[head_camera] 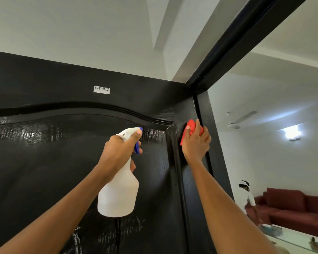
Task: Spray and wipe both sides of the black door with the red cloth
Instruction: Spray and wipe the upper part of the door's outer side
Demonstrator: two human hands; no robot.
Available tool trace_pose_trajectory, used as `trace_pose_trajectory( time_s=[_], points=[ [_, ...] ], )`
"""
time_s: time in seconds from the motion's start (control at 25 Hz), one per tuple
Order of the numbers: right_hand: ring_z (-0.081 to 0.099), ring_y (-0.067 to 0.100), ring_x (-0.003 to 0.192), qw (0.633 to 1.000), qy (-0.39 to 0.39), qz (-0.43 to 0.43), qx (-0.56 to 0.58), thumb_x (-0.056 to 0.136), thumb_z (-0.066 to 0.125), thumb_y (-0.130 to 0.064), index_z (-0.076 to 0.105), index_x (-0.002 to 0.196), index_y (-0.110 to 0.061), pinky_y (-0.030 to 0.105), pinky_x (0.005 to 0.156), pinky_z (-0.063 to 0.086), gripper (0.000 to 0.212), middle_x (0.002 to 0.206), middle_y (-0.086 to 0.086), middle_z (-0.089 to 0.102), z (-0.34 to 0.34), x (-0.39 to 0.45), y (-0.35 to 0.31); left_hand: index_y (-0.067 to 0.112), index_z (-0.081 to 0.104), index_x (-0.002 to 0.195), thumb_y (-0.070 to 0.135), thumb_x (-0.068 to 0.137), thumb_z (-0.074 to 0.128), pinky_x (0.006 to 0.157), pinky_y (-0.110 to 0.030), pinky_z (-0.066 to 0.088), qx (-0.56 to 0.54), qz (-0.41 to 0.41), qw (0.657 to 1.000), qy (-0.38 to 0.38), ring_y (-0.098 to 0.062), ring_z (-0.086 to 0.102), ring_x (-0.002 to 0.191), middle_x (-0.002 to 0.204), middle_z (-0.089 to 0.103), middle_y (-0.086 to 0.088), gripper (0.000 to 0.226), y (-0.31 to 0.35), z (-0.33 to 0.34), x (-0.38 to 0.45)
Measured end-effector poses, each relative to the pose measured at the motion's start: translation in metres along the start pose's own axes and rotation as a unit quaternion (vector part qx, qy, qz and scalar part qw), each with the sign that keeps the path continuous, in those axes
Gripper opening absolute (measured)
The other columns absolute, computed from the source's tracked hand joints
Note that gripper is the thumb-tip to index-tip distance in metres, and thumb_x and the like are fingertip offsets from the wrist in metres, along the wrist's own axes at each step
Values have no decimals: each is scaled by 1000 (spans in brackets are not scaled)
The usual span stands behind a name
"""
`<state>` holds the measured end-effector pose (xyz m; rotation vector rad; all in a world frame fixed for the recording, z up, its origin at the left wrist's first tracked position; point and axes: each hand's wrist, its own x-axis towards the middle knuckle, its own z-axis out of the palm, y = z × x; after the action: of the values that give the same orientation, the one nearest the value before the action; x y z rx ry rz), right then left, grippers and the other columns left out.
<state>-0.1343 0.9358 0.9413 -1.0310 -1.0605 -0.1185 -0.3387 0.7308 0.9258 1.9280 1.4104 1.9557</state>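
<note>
The black door (44,162) fills the left and middle of the head view, its upper panel glistening with wet streaks. My left hand (117,153) grips a white spray bottle (119,195) by the neck, with the nozzle pointed at the upper panel and a finger by the blue trigger. My right hand (195,143) holds the red cloth (190,127) against the door's right stile, close to its top corner. Most of the cloth is hidden under my fingers.
A white label (101,89) is stuck near the door's top. The black door frame (246,39) runs up to the right. Beyond it another person (246,197) bends by a maroon sofa (290,206) and a glass table (297,239).
</note>
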Motion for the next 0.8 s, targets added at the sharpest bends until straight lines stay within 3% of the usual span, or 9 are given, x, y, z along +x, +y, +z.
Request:
trace_pose_trajectory(
  time_s=[0.12,0.28,0.36,0.52,0.8],
  points=[
    [21,41,150,994,4,-111,23,105,36,-56,29,157,-38,60,120,23,56,163,9,28,12,12,-45,15,69,98,58,95,56,55,-35,60,-13,2,1000,12,-26,65,50,82,77,-2,46,7,4,12],
    [26,33,149,936,-4,-351,-9,102,40,-57,34,156,-40,55,117,33,57,158,1,34,17,32,-35,12,69,98,58,95,55,55,-35,58,-15,4,1000,17,-27,65,50,82,77,-4,48,6,14,25],
    [26,33,149,940,2,-341,-20,104,37,-57,32,157,-39,56,117,36,57,159,3,34,15,52,-22,12,69,99,57,95,55,54,-33,58,-15,4,1000,16,-26,64,49,84,77,-6,48,3,20,27],
    [27,38,148,981,-12,-194,-1,106,40,-53,28,158,-36,59,115,38,56,161,7,30,14,88,-34,11,67,102,55,96,55,50,-30,55,-20,2,1000,9,-22,62,46,88,76,-8,46,0,27,31],
    [31,36,148,971,32,-237,23,103,40,-57,37,154,-30,56,115,40,57,159,5,35,15,-14,45,13,67,103,58,96,54,47,-29,55,-22,-5,1000,-21,-21,62,44,87,77,-5,47,-3,28,21]
  ],
)
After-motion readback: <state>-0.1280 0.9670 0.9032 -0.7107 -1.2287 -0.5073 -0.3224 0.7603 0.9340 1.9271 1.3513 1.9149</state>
